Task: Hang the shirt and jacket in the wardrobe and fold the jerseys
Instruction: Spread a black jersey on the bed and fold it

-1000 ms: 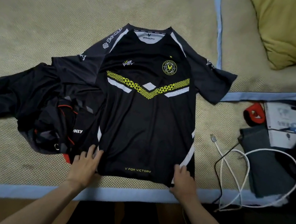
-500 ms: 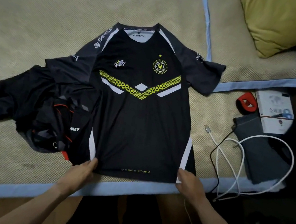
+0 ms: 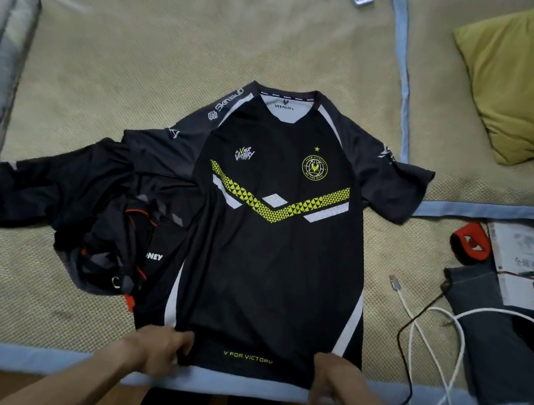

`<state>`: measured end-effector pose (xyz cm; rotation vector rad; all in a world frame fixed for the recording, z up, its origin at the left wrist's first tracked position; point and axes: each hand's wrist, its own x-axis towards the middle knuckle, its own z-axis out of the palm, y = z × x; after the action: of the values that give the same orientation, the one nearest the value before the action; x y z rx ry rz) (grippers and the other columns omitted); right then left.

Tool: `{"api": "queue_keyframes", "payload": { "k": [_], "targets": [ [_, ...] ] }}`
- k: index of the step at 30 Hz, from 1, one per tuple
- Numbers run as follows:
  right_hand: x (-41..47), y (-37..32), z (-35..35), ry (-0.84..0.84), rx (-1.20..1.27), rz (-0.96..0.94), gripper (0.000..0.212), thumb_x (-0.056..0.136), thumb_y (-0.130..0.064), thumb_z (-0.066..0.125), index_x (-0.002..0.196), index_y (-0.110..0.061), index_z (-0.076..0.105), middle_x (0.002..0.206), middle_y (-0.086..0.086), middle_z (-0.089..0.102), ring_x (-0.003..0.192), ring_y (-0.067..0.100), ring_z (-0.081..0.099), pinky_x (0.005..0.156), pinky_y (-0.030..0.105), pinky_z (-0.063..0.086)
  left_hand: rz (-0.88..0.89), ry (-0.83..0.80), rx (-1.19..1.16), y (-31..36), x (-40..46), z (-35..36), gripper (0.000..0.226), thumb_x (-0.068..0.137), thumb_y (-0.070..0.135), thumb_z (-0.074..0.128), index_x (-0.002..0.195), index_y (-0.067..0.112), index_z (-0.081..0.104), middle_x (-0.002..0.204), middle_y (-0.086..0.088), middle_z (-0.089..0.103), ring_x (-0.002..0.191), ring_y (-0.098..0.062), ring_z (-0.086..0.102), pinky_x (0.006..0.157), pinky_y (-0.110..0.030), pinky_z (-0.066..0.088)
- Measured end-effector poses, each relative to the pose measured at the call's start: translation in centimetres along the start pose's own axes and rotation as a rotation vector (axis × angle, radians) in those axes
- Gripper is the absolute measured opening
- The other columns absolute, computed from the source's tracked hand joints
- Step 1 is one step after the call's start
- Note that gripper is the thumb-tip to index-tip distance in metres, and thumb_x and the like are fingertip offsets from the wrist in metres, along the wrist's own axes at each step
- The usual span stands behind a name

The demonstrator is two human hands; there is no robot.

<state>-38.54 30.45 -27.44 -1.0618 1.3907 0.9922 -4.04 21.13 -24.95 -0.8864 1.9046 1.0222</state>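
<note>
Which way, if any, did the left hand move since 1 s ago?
Yes: the left hand drew back toward the person, off the woven mat onto its blue border, gripping the jersey hem.

- A black jersey (image 3: 271,255) with a yellow chevron lies face up and flat on the woven mat (image 3: 142,55).
- The left hand (image 3: 155,350) and the right hand (image 3: 327,378) each pinch its near hem.
- A crumpled dark jersey (image 3: 93,221) lies just left, partly under it.
- A white cable (image 3: 427,347) and a yellow pillow (image 3: 533,79) lie to the right.
</note>
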Motion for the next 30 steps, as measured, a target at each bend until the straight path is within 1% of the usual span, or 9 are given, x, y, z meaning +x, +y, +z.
{"api": "queue_keyframes", "payload": {
  "k": [3,6,8,11,14,20,23,26,30],
  "targets": [
    [0.4,-2.8,-5.5,-0.055,0.310,-0.090,0.021,0.083,-0.031,0.074,0.087,-0.015,0.062,0.085,0.005,0.071,0.068,0.017,0.068,0.068,0.030,0.056,-0.051,0.354,-0.126,-2.5,1.8,-7.0,0.029,0.081,0.043,0.053,0.105,0.028,0.052,0.093,0.007,0.068,0.098,-0.023,0.067,0.074,-0.034,0.047],
    [1.7,-6.4,-12.0,0.229,0.566,-0.242,0.017,0.089,-0.031,0.069,0.083,-0.017,0.061,0.065,0.000,0.069,0.058,0.015,0.067,0.058,0.028,0.053,-0.225,0.918,-0.230,-8.2,4.5,-16.4,0.020,0.085,0.030,0.064,0.102,0.019,0.059,0.104,-0.008,0.067,0.100,-0.033,0.064,0.080,-0.041,0.051],
    [2.6,-9.3,-16.2,0.391,0.704,-0.334,0.014,0.091,-0.027,0.068,0.085,-0.016,0.061,0.062,0.000,0.069,0.056,0.014,0.067,0.059,0.031,0.054,-0.433,1.092,-0.298,-12.6,6.1,-22.3,0.036,0.085,0.029,0.068,0.114,0.008,0.060,0.116,-0.020,0.060,0.111,-0.041,0.058,0.091,-0.049,0.049],
    [3.6,-13.5,-21.8,0.537,0.818,-0.452,0.009,0.090,-0.023,0.065,0.086,-0.016,0.061,0.063,0.001,0.068,0.053,0.015,0.066,0.062,0.037,0.058,-0.669,1.007,-0.390,-18.4,7.9,-27.8,0.066,0.087,0.038,0.070,0.139,0.005,0.045,0.139,-0.025,0.047,0.130,-0.044,0.046,0.106,-0.053,0.038],
    [4.1,-17.3,-25.9,0.598,0.849,-0.548,0.010,0.082,-0.030,0.061,0.088,-0.022,0.062,0.070,0.003,0.074,0.058,0.019,0.071,0.071,0.043,0.062,-0.639,0.901,-0.518,-21.8,9.4,-29.6,0.080,0.084,0.046,0.076,0.145,0.009,0.041,0.141,-0.021,0.053,0.130,-0.041,0.050,0.106,-0.048,0.039],
    [3.4,-22.4,-30.6,0.706,1.009,-0.651,0.014,0.079,-0.030,0.068,0.092,-0.027,0.064,0.078,-0.005,0.071,0.074,0.013,0.068,0.082,0.038,0.059,-0.325,0.937,-0.701,-20.5,8.6,-33.3,0.015,0.083,0.012,0.079,0.097,0.009,0.073,0.094,-0.014,0.075,0.085,-0.030,0.070,0.074,-0.031,0.053],
    [1.3,-22.9,-32.3,0.611,1.169,-0.748,0.039,0.083,-0.025,0.079,0.116,-0.024,0.058,0.103,-0.008,0.066,0.088,0.009,0.067,0.076,0.020,0.051,-0.194,0.840,-0.933,-15.4,6.9,-36.5,0.018,0.084,0.008,0.077,0.098,0.009,0.068,0.089,-0.011,0.070,0.068,-0.020,0.064,0.056,-0.024,0.053],
    [-0.6,-21.6,-32.5,0.468,1.272,-0.889,0.089,0.075,-0.037,0.089,0.144,-0.027,0.035,0.134,-0.007,0.057,0.116,0.007,0.063,0.095,0.022,0.051,-0.023,0.692,-1.068,-8.7,6.7,-39.2,0.020,0.086,0.010,0.076,0.102,0.014,0.065,0.085,-0.007,0.067,0.069,-0.018,0.067,0.059,-0.031,0.059],
    [-1.9,-18.6,-32.4,0.738,1.518,-0.895,0.109,0.053,-0.051,0.092,0.145,-0.027,0.039,0.134,-0.011,0.062,0.121,0.001,0.061,0.100,0.025,0.052,0.120,0.506,-1.007,0.3,9.7,-42.0,0.015,0.098,0.004,0.059,0.113,0.007,0.061,0.090,-0.014,0.065,0.062,-0.016,0.072,0.055,-0.026,0.060]
  ]
}}
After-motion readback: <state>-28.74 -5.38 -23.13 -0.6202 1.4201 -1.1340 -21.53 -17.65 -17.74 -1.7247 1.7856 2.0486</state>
